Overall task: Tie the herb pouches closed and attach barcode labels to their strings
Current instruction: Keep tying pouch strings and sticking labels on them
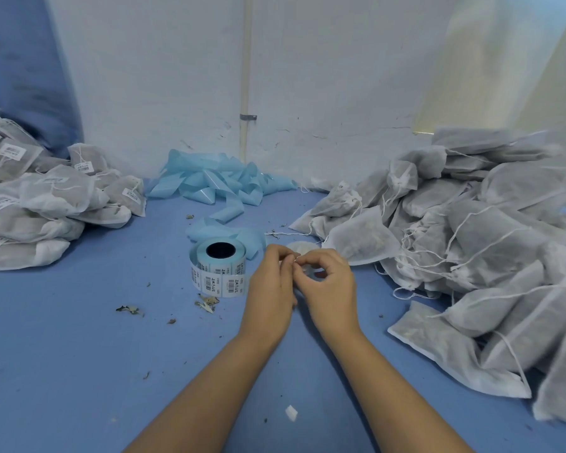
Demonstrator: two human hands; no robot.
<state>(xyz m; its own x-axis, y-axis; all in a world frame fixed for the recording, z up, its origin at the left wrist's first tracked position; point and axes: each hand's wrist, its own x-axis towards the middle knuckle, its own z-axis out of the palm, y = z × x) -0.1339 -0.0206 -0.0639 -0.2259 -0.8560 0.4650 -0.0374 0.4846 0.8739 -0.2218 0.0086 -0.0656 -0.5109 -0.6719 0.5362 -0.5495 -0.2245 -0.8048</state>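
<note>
A wide stretch of the blue table (62, 338) is lying open across the lower left of the frame, bounded on the left by a heap of labelled pouches (46, 204) and on the right by a larger heap of unlabelled pouches (471, 240) that is spilling toward the lower right edge; between the heaps a narrower lane is running back to the wall. The two hands are meeting in the centre of the frame, just right of the label roll (221, 266), which is standing on its side with barcode stickers facing the viewer. The left hand (270, 289) is closing its grip, fingertips pinching a thin white string (296, 258), and the right hand (332, 289) is curling thumb and forefinger onto the same string just beside it. The string is sitting at the fingertips, above both palms; whether a label is between the fingers is too small to tell. A small pale pouch (303, 248) is lying just behind the hands, partly hidden by them. Spent blue backing tape (219, 184) is piling up in the upper centre against the white wall (307, 76), trailing down to the roll. Herb crumbs (129, 309) are scattering over the table, and a white paper scrap (291, 413) is lying near the lower centre.
</note>
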